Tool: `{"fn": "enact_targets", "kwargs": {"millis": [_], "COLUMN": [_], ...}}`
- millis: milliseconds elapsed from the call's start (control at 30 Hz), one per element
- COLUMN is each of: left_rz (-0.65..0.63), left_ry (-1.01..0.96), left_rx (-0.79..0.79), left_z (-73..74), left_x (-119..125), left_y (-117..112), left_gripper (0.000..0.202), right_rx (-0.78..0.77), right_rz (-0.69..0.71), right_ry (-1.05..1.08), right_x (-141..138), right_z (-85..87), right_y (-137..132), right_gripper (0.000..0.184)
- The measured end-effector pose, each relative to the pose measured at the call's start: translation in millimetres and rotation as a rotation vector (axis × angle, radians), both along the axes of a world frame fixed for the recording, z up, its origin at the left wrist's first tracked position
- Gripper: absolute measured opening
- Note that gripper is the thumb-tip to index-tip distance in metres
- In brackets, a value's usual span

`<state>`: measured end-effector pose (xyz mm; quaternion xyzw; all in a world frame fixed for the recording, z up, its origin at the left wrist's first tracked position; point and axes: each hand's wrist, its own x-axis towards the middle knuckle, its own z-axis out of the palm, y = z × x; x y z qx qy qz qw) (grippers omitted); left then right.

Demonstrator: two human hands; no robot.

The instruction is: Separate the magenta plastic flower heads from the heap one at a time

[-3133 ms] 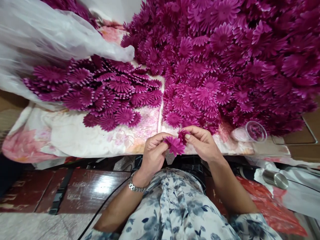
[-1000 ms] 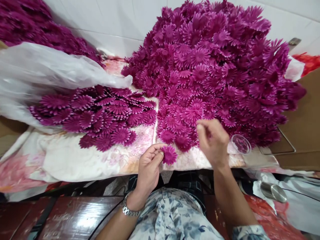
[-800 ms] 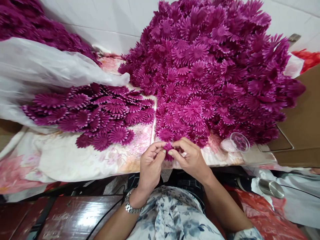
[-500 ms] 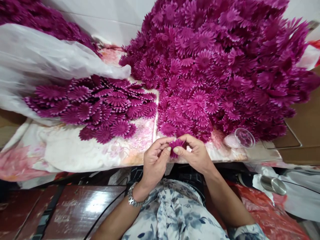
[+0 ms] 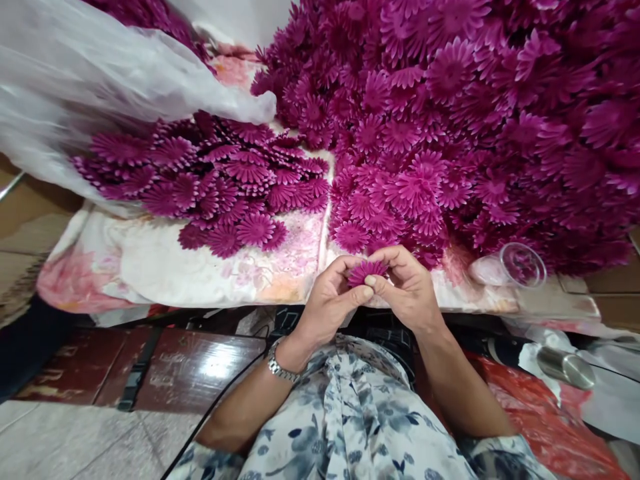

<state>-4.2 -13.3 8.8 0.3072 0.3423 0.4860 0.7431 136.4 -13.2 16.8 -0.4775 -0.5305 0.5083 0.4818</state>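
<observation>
A magenta fabric flower is pinched between both of my hands just in front of the table edge. My left hand, with a metal watch on the wrist, grips its left side with thumb and fingers closed. On the right side of the flower, my right hand has its fingers curled over the petals. A large heap of the same flowers rises behind my hands. A flatter spread of flowers lies to the left.
A flowered cloth covers the table. A clear plastic bag lies at the upper left. A clear plastic cup lies on its side at the right. A steel cylinder and red plastic sit lower right. Cardboard is at the right edge.
My right hand reached to the heap a second ago, came back to the flower in my left hand, and both now hold it together. The view has tipped down.
</observation>
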Motion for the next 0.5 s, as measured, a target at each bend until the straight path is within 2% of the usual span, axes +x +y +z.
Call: {"fn": "enact_targets", "kwargs": {"millis": [67,233,367,500], "left_rz": [0.01,0.066,0.078,0.098], "left_ry": [0.034,0.092,0.087,0.129], "left_rx": [-0.039,-0.024,0.0,0.027], "left_z": [-0.6,-2.3,-2.3,-3.8], "left_x": [-0.6,-2.6,-2.3,0.4], "left_y": [0.8,1.1,-0.7,-2.0], "left_gripper": [0.024,0.023,0.019,0.017], "right_rx": [0.016,0.066,0.113,0.241], "right_rz": [0.025,0.058,0.0,-0.086], "right_ry": [0.005,-0.021,-0.102,-0.301], "right_x": [0.7,4.0,1.7,-3.3], "right_z": [0.6,-0.2,-3.9,-5.9], "right_y": [-0.5,-1.3,-2.7,-4.6], "right_gripper": [0.019,0.019,0.019,0.016]}}
